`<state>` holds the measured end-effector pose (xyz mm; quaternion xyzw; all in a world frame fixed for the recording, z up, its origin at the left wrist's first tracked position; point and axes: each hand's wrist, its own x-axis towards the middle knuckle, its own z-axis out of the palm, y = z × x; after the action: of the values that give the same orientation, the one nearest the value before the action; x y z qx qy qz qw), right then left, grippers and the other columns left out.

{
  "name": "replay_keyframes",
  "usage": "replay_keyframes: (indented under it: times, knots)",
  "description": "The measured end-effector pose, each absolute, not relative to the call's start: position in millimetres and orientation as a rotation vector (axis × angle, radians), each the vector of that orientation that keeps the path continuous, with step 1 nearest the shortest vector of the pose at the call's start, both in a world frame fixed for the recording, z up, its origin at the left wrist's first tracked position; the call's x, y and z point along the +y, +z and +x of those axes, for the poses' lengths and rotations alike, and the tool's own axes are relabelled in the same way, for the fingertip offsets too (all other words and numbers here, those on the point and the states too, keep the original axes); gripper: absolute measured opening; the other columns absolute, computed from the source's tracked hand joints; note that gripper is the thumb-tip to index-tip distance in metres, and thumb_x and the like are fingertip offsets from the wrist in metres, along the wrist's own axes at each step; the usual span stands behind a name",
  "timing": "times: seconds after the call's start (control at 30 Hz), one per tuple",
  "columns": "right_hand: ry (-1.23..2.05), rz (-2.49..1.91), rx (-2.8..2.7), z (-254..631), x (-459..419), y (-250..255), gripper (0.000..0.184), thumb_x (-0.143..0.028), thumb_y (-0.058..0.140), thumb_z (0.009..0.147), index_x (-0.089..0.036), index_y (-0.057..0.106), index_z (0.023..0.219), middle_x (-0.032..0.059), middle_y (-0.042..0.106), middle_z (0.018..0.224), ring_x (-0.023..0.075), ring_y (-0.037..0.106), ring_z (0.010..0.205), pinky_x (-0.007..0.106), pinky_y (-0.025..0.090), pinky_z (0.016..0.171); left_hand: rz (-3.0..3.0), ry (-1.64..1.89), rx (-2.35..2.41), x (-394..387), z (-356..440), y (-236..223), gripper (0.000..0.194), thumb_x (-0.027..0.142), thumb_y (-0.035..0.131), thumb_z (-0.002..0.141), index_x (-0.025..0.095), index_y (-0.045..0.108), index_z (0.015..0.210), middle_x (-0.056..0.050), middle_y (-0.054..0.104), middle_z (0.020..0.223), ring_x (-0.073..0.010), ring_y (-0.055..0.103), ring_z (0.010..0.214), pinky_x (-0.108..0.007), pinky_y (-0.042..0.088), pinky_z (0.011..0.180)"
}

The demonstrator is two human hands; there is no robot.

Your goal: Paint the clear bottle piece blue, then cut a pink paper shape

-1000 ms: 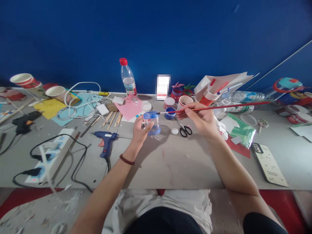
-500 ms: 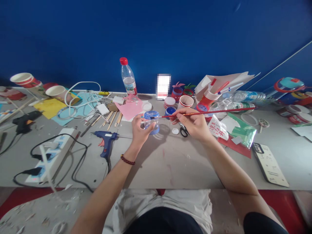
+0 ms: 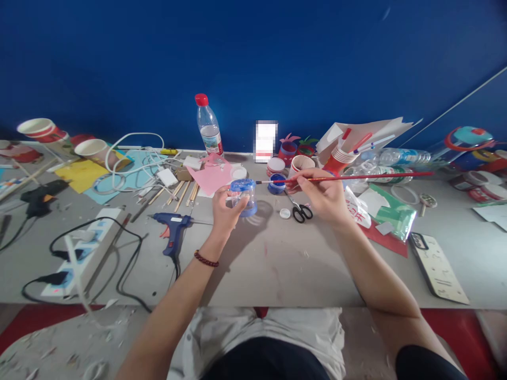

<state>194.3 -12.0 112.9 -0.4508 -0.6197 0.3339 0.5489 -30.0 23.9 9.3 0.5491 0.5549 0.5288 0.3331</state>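
My left hand (image 3: pixel 231 208) is closed around a clear plastic bottle piece (image 3: pixel 249 199) with blue paint on its top and along its lower rim. In my right hand (image 3: pixel 320 192) is a long red paintbrush (image 3: pixel 360 177), pinched near its middle and lying almost level. Its dark bristle tip ends close to the right side of the blue-painted top; whether it touches I cannot tell. Behind the brush stands an open jar of blue paint (image 3: pixel 277 183), beside a paper cup (image 3: pixel 303 164). Black-handled scissors (image 3: pixel 302 212) and a small white cap (image 3: pixel 284 214) lie below the brush.
A blue glue gun (image 3: pixel 173 227) and a white power strip (image 3: pixel 85 253) with black cords lie to the left. A bottle with a red cap (image 3: pixel 207 126) stands at the back. A phone (image 3: pixel 439 269) rests near the front right edge.
The brush tip has shifted right, from over the blue top to its side. My right hand has moved slightly right and up, uncovering more of the scissors. The bottle piece has moved slightly left.
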Motion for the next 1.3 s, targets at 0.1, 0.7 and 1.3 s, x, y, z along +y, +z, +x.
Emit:
replay_keyframes:
  times: [0.1, 0.7, 1.3]
  knots:
    - [0.811, -1.031, -1.47, 191, -14, 108, 0.023, -0.041, 0.067, 0.09, -0.018, 0.072, 0.092, 0.0069, 0.075, 0.087, 0.0196, 0.074, 0.081, 0.037, 0.066, 0.075, 1.513, 1.379, 1.561, 23, -28, 10, 0.032, 0.039, 0.082, 0.063, 0.023, 0.056, 0.071, -0.007, 0.058, 0.116, -0.0304, 0.05, 0.123, -0.052, 0.036, 0.112]
    - [0.503, -1.058, -1.809, 179, -24, 105, 0.018, -0.023, 0.058, 0.092, -0.022, 0.076, 0.09, 0.0043, 0.079, 0.089, 0.0185, 0.073, 0.078, 0.032, 0.063, 0.069, 1.669, 1.37, 1.599, 20, -26, 3, 0.032, 0.035, 0.084, 0.061, 0.024, 0.056, 0.073, -0.008, 0.054, 0.123, -0.0308, 0.044, 0.129, -0.05, 0.038, 0.112]
    - [0.655, -1.053, -1.743, 179, -21, 98, 0.019, -0.028, 0.06, 0.093, -0.021, 0.076, 0.096, 0.0053, 0.078, 0.09, 0.0183, 0.073, 0.077, 0.034, 0.064, 0.071, 1.618, 1.341, 1.593, 20, -25, 6, 0.034, 0.036, 0.085, 0.06, 0.023, 0.055, 0.069, -0.008, 0.054, 0.121, -0.0321, 0.044, 0.128, -0.05, 0.037, 0.112]
